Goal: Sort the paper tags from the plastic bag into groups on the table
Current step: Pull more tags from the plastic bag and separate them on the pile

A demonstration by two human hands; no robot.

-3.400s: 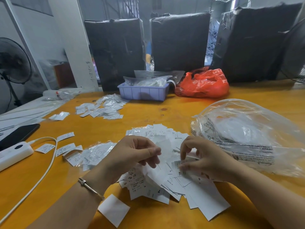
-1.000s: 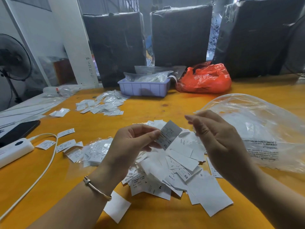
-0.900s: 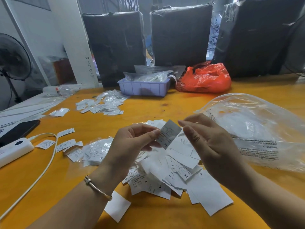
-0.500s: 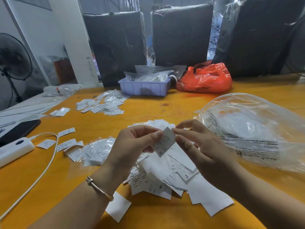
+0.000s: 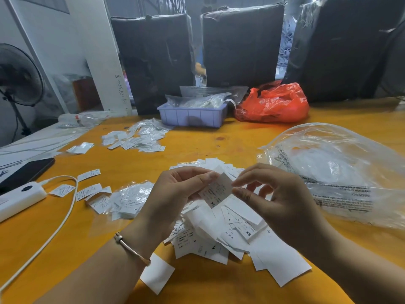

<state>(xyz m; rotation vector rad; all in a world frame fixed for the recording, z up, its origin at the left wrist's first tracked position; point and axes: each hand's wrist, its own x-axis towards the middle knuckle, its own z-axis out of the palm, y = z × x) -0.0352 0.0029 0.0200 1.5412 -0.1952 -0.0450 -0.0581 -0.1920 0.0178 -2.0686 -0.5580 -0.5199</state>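
My left hand (image 5: 175,191) pinches a white paper tag (image 5: 215,191) printed "XL" between thumb and fingers, held above the table. My right hand (image 5: 278,202) meets the tag's right edge with thumb and forefinger tips. Below both hands lies a loose pile of white paper tags (image 5: 230,233) marked XS, L and S. The large clear plastic bag (image 5: 341,172) lies crumpled to the right. Small groups of tags lie at the left (image 5: 89,190), in clear sleeves (image 5: 129,200) and farther back (image 5: 135,139).
The orange table (image 5: 219,286) carries a white power bank with cable (image 5: 19,198), a black phone (image 5: 26,172), a lilac tray (image 5: 192,116) of bagged items and a red plastic bag (image 5: 274,104). Dark wrapped boxes stand behind. A single blank tag (image 5: 156,275) lies near my left forearm.
My left hand lifted one tag out of the pile. My right hand left the pile, rose, then closed in from the right onto the tag's edge.
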